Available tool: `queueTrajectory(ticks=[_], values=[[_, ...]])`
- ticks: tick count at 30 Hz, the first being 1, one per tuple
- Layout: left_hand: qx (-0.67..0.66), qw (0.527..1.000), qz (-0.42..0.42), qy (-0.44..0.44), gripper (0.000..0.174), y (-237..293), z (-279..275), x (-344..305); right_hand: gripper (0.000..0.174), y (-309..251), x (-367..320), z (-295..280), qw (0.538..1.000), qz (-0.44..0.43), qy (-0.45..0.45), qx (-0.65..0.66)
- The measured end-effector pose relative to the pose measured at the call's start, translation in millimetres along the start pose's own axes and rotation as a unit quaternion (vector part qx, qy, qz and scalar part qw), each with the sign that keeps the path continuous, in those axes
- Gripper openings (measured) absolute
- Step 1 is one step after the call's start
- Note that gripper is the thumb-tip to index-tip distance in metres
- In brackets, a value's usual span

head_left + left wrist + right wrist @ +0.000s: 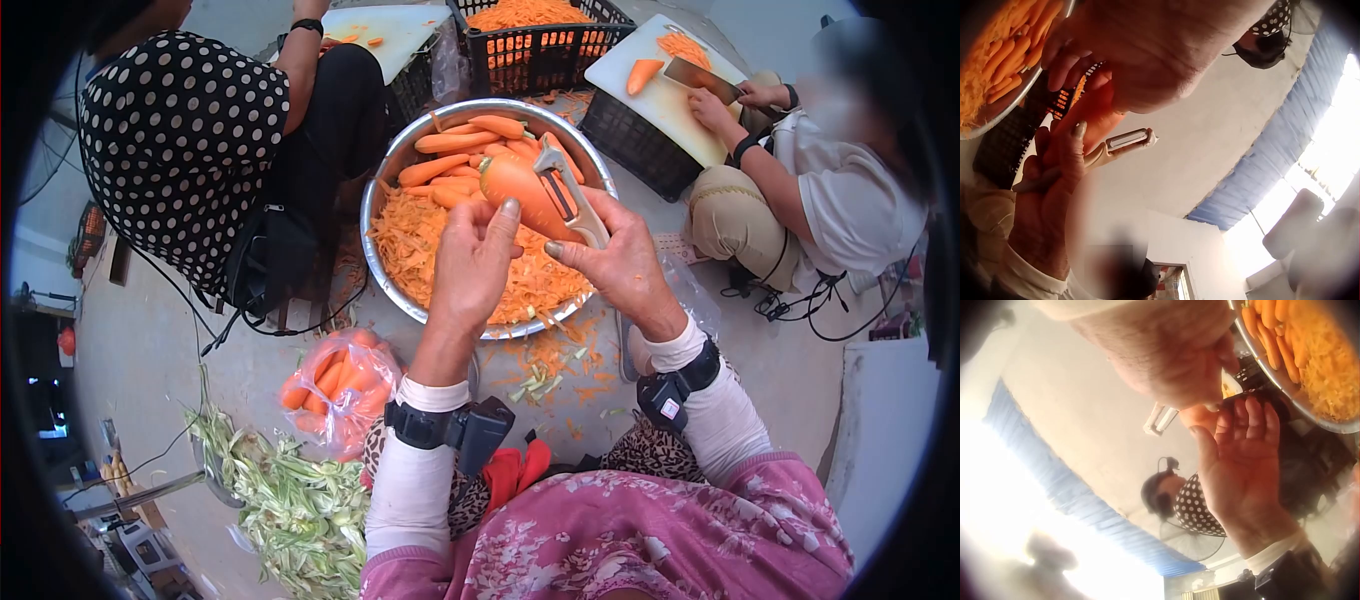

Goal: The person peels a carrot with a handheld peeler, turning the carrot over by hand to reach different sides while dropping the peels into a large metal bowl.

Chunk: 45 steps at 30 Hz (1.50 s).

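Observation:
A large orange carrot (515,190) is held over a metal basin (381,278) in the head view. My right hand (630,262) grips the carrot together with a pale-handled peeler (592,228), its thumb lying on the carrot in the left wrist view. The peeler's handle crosses the palm and its blade end sticks out past the hand. At the carrot's near side is my left hand (470,265), palm turned inward; the right wrist view shows its fingers straight, fingertips right at the carrot. Whole carrots (455,142) and orange shavings (410,240) fill the basin.
A clear bag of carrots (340,380) and a heap of pale green leaves (290,500) lie at the left. Beyond the basin stands a black crate (540,60). A person at right cuts with a cleaver (700,75) on a white board (630,110); another person (180,150) sits left.

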<state>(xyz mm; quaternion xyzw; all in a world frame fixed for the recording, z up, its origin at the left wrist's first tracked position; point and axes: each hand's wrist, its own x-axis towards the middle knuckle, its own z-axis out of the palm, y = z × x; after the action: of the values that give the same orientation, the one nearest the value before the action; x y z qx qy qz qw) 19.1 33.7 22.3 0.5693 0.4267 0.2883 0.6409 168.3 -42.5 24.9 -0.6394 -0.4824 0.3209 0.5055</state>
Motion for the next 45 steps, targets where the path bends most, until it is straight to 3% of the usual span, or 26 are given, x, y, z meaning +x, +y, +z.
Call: queueTrajectory(ticks=[1, 5, 7, 17, 35, 45], values=[[-0.034, 0.998, -0.010, 0.047, 0.034, 4, 1, -1, 0.055, -2, -1, 0, 1.000, 0.003, -0.003, 0.000], [-0.070, 0.995, -0.035, 0.061, 0.036, 9, -4, 1, 0.056, -3, -2, -2, 1.000, -0.005, -0.015, -0.020], [-0.243, 0.970, -0.020, 0.012, 0.038, 6, -8, 4, 0.057, 0, -4, -3, 0.999, -0.025, -0.020, -0.037], [-0.277, 0.960, -0.030, 0.020, 0.034, 5, -10, 6, 0.059, 4, -5, -5, 0.993, -0.069, -0.023, -0.096], [-0.292, 0.955, -0.041, 0.027, 0.034, 5, -13, 6, 0.057, -5, -8, -7, 0.989, -0.072, -0.020, -0.125], [-0.281, 0.954, -0.026, 0.105, 0.019, 6, -12, 3, 0.056, -5, -9, -4, 0.983, -0.094, -0.006, -0.157]])
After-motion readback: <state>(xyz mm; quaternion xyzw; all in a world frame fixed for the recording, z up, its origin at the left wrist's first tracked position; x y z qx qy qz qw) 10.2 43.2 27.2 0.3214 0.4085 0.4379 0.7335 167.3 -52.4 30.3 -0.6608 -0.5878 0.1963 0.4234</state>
